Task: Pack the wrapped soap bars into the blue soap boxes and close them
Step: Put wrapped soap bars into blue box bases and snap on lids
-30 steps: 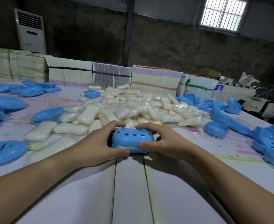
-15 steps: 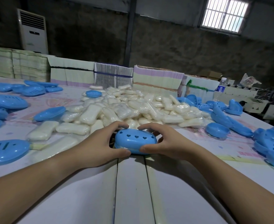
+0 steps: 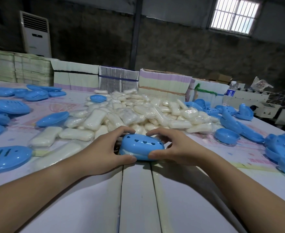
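Head view shows the blue oval plastic soap box (image 3: 141, 147) at the centre of the frame, on the table (image 3: 138, 199), its long axis left to right. The left hand (image 3: 101, 152) and right hand (image 3: 173, 148) grip its two ends, fingers curled over the lid, thumbs below. A white seam suggests it is not fully shut. The pile of wrapped white soap bars (image 3: 138, 113) lies just behind. No writing is readable.

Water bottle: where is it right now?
Head view, far right: the water bottle stands upright beyond the table's back edge, between the stacked cartons and a crumpled plastic bag.
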The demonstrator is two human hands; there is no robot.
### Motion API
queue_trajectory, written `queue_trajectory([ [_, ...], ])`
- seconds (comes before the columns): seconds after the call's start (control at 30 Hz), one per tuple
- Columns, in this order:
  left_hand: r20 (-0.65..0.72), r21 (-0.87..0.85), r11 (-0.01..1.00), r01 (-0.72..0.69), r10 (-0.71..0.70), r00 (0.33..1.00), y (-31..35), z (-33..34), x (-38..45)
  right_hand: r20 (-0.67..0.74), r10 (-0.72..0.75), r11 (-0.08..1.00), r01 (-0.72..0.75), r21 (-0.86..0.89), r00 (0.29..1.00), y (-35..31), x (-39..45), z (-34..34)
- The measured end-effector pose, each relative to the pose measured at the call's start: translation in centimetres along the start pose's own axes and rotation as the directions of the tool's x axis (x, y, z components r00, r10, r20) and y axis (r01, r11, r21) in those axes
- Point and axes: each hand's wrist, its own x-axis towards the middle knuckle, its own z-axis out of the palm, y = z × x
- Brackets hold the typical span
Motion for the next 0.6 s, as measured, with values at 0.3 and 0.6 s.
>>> queue_trajectory([
  [0.3,0.013,0.009,0.999,0.033,-0.033,0.999,-0.17,-0.14,0.15,-0.003,-0.031,0.999,0.031,-0.022,1.000,0.09,0.17,0.49],
  [0.6,0.014,0.018,0.999,0.028,-0.028,1.000,0.20,-0.08,0.00,-0.015,-0.013,0.999,0.014,0.034,1.000,0.25,0.13,0.28],
])
